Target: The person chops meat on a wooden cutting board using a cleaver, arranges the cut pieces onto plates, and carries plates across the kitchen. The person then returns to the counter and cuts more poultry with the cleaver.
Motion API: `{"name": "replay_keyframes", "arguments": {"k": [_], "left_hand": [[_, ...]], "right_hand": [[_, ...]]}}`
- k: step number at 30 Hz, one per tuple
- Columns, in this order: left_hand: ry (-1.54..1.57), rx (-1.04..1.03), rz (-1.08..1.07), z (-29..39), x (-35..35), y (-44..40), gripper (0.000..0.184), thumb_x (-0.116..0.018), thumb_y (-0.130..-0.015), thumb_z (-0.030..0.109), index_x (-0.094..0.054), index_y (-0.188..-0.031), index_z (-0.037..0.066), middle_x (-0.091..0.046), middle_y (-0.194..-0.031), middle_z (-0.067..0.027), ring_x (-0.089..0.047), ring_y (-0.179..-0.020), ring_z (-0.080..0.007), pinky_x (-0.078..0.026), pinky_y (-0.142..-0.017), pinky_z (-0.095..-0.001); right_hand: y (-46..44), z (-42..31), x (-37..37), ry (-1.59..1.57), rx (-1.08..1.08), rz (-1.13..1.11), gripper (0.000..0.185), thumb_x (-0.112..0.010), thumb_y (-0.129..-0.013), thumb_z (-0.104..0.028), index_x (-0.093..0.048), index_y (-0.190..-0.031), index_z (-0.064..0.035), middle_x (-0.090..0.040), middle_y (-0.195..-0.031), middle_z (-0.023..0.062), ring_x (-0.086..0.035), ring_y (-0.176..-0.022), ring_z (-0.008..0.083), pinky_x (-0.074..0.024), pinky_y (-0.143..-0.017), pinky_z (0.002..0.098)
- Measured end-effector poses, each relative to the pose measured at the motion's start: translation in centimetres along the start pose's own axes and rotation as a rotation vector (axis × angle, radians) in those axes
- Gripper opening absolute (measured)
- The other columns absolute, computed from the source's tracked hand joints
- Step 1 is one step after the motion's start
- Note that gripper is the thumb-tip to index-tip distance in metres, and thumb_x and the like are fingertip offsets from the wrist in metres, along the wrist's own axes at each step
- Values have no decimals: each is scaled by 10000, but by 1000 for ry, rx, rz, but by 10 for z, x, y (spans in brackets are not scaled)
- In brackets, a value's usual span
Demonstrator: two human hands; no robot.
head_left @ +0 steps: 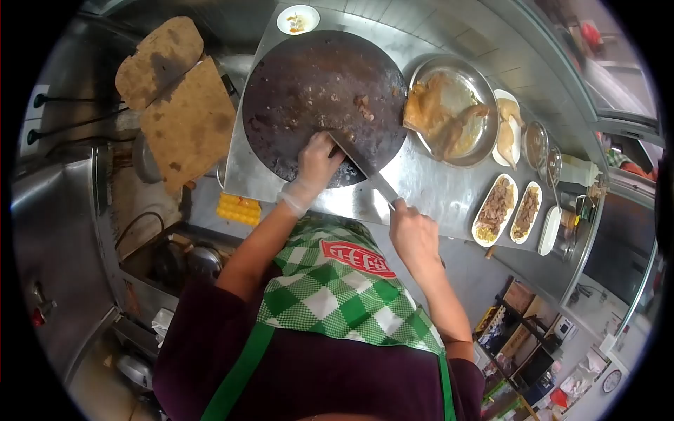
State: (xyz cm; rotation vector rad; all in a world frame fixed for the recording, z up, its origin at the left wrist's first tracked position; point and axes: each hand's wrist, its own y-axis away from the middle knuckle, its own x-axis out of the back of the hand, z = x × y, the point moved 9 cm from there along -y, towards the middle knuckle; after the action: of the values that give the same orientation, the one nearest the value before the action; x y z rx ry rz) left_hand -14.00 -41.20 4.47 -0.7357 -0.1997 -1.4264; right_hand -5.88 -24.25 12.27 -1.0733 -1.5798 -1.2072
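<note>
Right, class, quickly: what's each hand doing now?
Left hand: gloved, by the knife; whether it holds anything cannot be told.
Right hand: closed around the knife's handle.

Stained brown sheets point(188, 119) lie near black plugs point(40, 101), with a round clock point(611, 381) at lower right.

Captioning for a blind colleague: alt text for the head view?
The right hand holds a large knife over a round chopping block, the clear-gloved left hand beside the blade. A metal pan of poultry stands to the right.
</note>
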Motion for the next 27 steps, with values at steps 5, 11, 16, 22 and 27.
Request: {"name": "replay_keyframes", "arguments": {"k": [5,11,16,22,27], "left_hand": [[-54,-24,15,-2,-3,-2,188,-684,-697,48,-634,-878,50,-614,-893,-104,-593,-837,-311,-505,-701,-376],[-20,-13,-6,-3,-1,-5,126,-685,-702,68,-642,-820,82,-621,-852,-66,-602,-793,-267,-504,-677,-351],[-65,-33,25,2,1,0,153,-681,-697,70,-632,-842,70,-610,-854,-69,-592,-807,-277,-503,-668,-360],[-94,-47,-3,6,0,0,203,-685,-688,63,-623,-879,39,-604,-876,-93,-581,-841,-299,-502,-681,-370],[-117,-11,-46,-6,-8,1,175,-684,-701,81,-632,-865,49,-613,-893,-91,-586,-847,-290,-502,-694,-362]], "right_hand": [[-16,5,-7,-29,37,-81,134,-527,-844,-150,-558,-831,-21,-603,-634,190,-618,-581,353,-494,-532,437],[-61,23,-30,-175,54,-41,146,-546,-844,-165,-592,-844,-27,-604,-617,186,-614,-587,352,-495,-567,452],[-28,18,-11,-156,65,-14,137,-555,-839,-165,-593,-818,-35,-604,-604,177,-615,-561,342,-498,-542,433],[-12,14,-7,-49,48,-42,114,-543,-816,-143,-579,-796,-38,-609,-608,182,-618,-555,347,-497,-516,429],[-54,3,-33,-76,51,-102,180,-533,-851,-203,-596,-859,-34,-610,-636,201,-619,-602,362,-491,-564,447]]}}
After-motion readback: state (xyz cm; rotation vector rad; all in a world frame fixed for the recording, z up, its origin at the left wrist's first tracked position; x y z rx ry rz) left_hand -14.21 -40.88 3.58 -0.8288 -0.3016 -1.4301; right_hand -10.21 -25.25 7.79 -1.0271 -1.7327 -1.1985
